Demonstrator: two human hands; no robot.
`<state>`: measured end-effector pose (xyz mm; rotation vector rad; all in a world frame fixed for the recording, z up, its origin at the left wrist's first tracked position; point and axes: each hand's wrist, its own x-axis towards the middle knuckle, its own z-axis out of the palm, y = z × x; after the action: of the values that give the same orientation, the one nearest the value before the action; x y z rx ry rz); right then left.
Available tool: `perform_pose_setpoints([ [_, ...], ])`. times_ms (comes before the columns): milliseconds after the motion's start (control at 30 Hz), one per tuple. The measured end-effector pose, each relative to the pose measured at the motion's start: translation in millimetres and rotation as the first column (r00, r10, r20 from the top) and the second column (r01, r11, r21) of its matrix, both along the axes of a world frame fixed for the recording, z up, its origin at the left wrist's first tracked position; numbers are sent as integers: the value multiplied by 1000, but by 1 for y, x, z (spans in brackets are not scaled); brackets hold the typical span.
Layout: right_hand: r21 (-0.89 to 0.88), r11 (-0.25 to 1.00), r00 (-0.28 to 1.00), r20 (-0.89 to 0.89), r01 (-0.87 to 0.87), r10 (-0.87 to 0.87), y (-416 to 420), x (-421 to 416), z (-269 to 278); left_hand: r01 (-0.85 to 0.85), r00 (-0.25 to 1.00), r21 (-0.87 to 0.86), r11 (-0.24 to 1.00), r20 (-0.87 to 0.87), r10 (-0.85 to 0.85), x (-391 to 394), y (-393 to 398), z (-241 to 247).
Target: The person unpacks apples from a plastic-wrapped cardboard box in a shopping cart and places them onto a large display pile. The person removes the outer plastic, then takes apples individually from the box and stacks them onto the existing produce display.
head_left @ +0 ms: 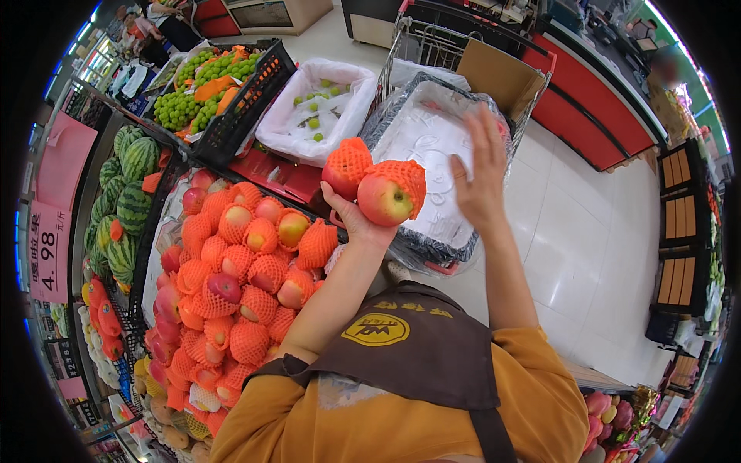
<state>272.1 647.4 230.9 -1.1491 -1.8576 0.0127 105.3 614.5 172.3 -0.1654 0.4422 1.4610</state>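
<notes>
My left hand (366, 227), palm up, carries two red-yellow apples. The nearer apple (384, 201) has its orange foam net pushed partly off, baring the stem end. Beside it, the second apple (343, 178) wears its net over the top. My right hand (481, 168), blurred by motion, is raised with its fingers apart and holds nothing. Beneath both hands is a tray (414, 246) lined with clear plastic film, its bottom covered in white sheet. A heap of apples in orange foam nets (237, 301) lies left of my left forearm.
A metal shopping cart (399, 43) holds cardboard (492, 72) behind the tray. Left of it stand a white-lined box (266, 130) with loose grapes and a black crate (246, 98) of green grapes. Watermelons (133, 202) fill the far-left bin. A red counter (596, 104) stands at right.
</notes>
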Motion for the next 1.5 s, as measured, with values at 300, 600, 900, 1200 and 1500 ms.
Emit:
perform_pose_setpoints([
  [300, -85, 771, 683, 411, -631, 604, -51, -79, -19, -6, 999, 86, 996, -38, 9, -11, 7, -5],
  [600, 179, 843, 860, 55, -508, 507, -33, -55, -1, -66, 997, 107, 992, 37, 62, -21, 18, 14],
  [900, -80, 997, 980, -198, -24, 8, -10, -40, -31, -113, 993, 128, 985, 33, 110, -16, 18, 19],
  [1200, -679, 734, 991, 90, -14, 102, 31, 70, -53, -136, 991, 111, 984, 6, 136, -14, 14, 8],
  [1500, -56, 991, 993, 1, -120, 120, 15, -1, 31, -363, 926, 29, 931, -102, 364, -21, 17, 18],
])
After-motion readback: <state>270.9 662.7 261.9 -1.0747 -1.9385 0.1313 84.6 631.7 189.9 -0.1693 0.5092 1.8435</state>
